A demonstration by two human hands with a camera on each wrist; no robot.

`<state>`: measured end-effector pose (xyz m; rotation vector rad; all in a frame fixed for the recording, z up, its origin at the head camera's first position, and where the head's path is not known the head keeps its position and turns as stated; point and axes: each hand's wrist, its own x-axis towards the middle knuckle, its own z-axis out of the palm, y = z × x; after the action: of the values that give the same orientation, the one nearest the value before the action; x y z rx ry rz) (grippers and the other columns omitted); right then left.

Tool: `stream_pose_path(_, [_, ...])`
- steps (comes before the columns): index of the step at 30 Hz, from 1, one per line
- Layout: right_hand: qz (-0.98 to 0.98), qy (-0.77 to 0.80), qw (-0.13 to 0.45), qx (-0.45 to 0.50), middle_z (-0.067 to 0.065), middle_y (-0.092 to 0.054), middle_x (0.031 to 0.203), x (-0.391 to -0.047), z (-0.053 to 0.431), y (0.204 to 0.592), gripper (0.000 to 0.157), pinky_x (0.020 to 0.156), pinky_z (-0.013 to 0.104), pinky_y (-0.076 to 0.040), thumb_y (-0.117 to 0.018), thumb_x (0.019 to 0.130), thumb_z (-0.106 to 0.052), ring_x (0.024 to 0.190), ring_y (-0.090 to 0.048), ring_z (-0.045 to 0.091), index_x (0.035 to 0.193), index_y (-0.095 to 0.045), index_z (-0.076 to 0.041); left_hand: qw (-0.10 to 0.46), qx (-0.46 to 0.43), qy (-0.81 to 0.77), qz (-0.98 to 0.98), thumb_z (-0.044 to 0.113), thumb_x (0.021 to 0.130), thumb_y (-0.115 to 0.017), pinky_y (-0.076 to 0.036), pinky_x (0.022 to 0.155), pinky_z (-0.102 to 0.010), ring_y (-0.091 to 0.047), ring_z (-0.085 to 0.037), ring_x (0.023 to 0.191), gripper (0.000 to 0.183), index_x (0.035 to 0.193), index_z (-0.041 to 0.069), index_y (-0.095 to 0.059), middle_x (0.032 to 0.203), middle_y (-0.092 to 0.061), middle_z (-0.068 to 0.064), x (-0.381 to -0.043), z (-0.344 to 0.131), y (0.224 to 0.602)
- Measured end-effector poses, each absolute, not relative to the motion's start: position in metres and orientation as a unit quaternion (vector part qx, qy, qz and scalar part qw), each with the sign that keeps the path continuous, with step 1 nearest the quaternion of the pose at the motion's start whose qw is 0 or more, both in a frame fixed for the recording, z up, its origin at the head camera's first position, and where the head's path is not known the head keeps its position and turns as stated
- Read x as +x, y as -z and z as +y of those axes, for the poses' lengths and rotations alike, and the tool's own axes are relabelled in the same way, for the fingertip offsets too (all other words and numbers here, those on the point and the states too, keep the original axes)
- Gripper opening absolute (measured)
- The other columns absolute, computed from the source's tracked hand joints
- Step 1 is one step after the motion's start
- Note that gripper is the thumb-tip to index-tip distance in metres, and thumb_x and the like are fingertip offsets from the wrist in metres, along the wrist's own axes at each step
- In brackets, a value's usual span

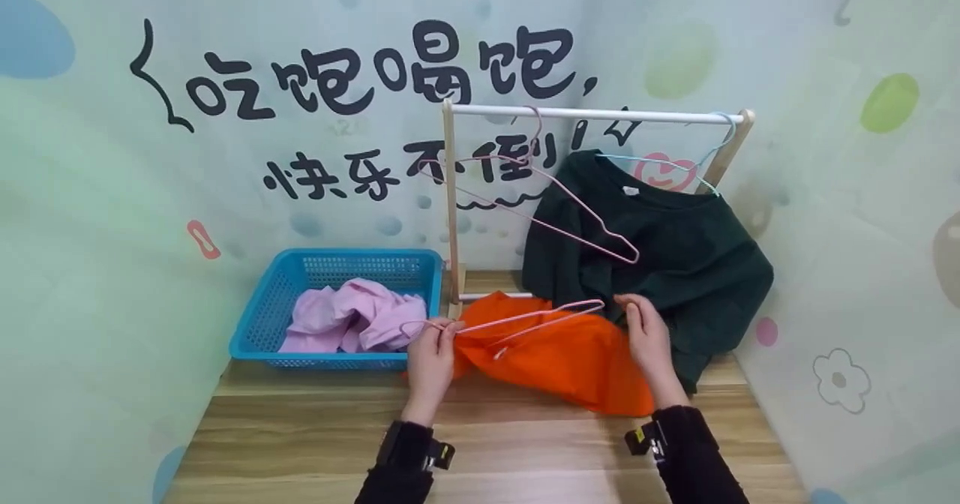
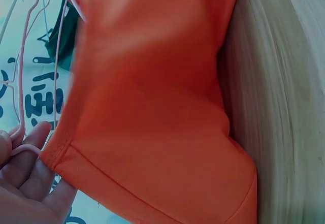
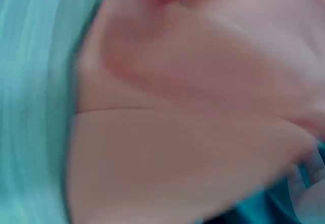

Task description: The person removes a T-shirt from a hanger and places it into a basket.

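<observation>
A pink clothes hanger (image 1: 525,315) is pinched by its hook end in my left hand (image 1: 431,358), thumb and index finger on the wire. Below and behind it spreads an orange garment (image 1: 555,361); in the left wrist view a stitched corner of this orange cloth (image 2: 137,107) lies at the left fingers (image 2: 35,178). My right hand (image 1: 651,339) is at the garment's right side, thumb against curled fingers, gripping its edge. Creases in the cloth (image 3: 177,148) run toward the right fingers (image 3: 299,183), which are blurred and partly cut off in the right wrist view.
Behind stands a clothes rack (image 1: 600,114) with a white bar. On it hang an empty pink hanger (image 1: 577,208) and a dark green top (image 1: 652,249) on a light blue hanger (image 1: 724,144). Pink cloth (image 1: 360,313) lies in a blue basket (image 1: 247,331) at left.
</observation>
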<state>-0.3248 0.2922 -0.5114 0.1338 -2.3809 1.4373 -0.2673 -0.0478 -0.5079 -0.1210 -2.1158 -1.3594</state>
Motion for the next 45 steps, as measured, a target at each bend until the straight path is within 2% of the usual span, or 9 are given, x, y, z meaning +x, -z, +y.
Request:
stream_pose_path(7, [-0.801,-0.520,0.204,0.214,0.009,-0.063,0.129,-0.317,0.276,0.493,0.030,0.097,0.018,-0.043,-0.047,0.105,-0.006,0.113,-0.059,0.023,0.132,-0.060,-0.005,0.289,-0.043,0.514,-0.806,0.008,0.096,-0.064,-0.054,0.086,-0.041,-0.069,-0.027,0.090,0.011,0.096,0.002,-0.073,0.095,-0.073,-0.009,-0.268,-0.043,0.512])
stream_pose_path(10, [-0.804,-0.486,0.199,0.280,0.007,-0.063,0.128,-0.315,0.270,0.490,0.034,0.093,0.018,-0.047,-0.056,0.099,0.001,0.107,-0.063,0.022,0.131,-0.062,-0.008,0.279,-0.045,0.518,-0.807,0.008,0.096,-0.063,-0.054,0.086,-0.040,-0.069,-0.027,0.090,0.011,0.097,0.002,-0.072,0.096,-0.073,-0.009,-0.268,-0.042,0.513])
stream_pose_path(15, [-0.835,-0.378,0.214,0.337,-0.002,-0.067,0.115,-0.312,0.263,0.488,0.029,0.090,0.021,-0.050,-0.067,0.092,0.000,0.098,-0.063,0.014,0.118,-0.071,-0.012,0.278,-0.058,0.521,-0.805,0.007,0.096,-0.063,-0.055,0.086,-0.040,-0.069,-0.026,0.090,0.010,0.097,0.003,-0.071,0.096,-0.073,-0.008,-0.267,-0.040,0.514])
stream_pose_path(20, [-0.852,-0.346,0.226,0.322,-0.006,-0.069,0.099,-0.310,0.263,0.490,0.021,0.078,0.027,-0.055,-0.067,0.091,0.000,0.087,-0.064,0.012,0.105,-0.074,-0.014,0.296,-0.082,0.510,-0.804,0.007,0.095,-0.065,-0.056,0.080,-0.037,-0.069,-0.023,0.084,0.008,0.095,0.002,-0.071,0.094,-0.073,-0.007,-0.267,-0.040,0.516])
stream_pose_path(25, [-0.838,-0.411,0.221,0.283,-0.002,-0.067,0.090,-0.308,0.269,0.490,0.022,0.064,0.028,-0.057,-0.065,0.090,0.007,0.076,-0.063,0.014,0.100,-0.074,-0.010,0.259,-0.093,0.499,-0.822,0.017,0.096,-0.066,-0.056,0.077,-0.035,-0.066,-0.019,0.080,0.012,0.101,0.006,-0.070,0.093,-0.072,-0.004,-0.266,-0.041,0.520])
stream_pose_path(28, [-0.832,-0.437,0.224,0.257,0.007,-0.067,0.087,-0.302,0.273,0.481,0.021,0.064,0.029,-0.058,-0.063,0.090,0.011,0.073,-0.065,0.022,0.098,-0.074,-0.005,0.232,-0.093,0.490,-0.835,0.019,0.097,-0.065,-0.055,0.084,-0.038,-0.066,-0.021,0.087,0.016,0.106,0.006,-0.069,0.098,-0.072,-0.005,-0.265,-0.044,0.527])
stream_pose_path(32, [-0.829,-0.445,0.246,0.231,0.010,-0.065,0.083,-0.299,0.288,0.477,0.020,0.063,0.021,-0.056,-0.063,0.089,0.011,0.069,-0.065,0.026,0.096,-0.074,-0.004,0.218,-0.090,0.477,-0.847,0.018,0.098,-0.064,-0.054,0.086,-0.041,-0.066,-0.022,0.090,0.016,0.108,0.006,-0.068,0.099,-0.071,-0.006,-0.265,-0.050,0.539])
stream_pose_path(37, [-0.835,-0.427,0.278,0.210,0.003,-0.063,0.080,-0.298,0.314,0.478,0.018,0.061,0.017,-0.054,-0.064,0.090,0.006,0.067,-0.062,0.016,0.095,-0.074,-0.008,0.212,-0.098,0.454,-0.860,0.015,0.097,-0.064,-0.054,0.086,-0.041,-0.066,-0.022,0.088,0.015,0.108,0.006,-0.068,0.098,-0.071,-0.006,-0.264,-0.056,0.552])
stream_pose_path(45, [-0.845,-0.423,0.292,0.147,0.007,-0.062,0.078,-0.287,0.348,0.468,0.017,0.064,0.010,-0.050,-0.063,0.091,0.008,0.066,-0.059,0.008,0.096,-0.074,-0.005,0.192,-0.117,0.410,-0.884,0.014,0.097,-0.065,-0.053,0.089,-0.043,-0.065,-0.027,0.093,0.021,0.115,0.004,-0.065,0.103,-0.070,-0.010,-0.266,-0.065,0.561])
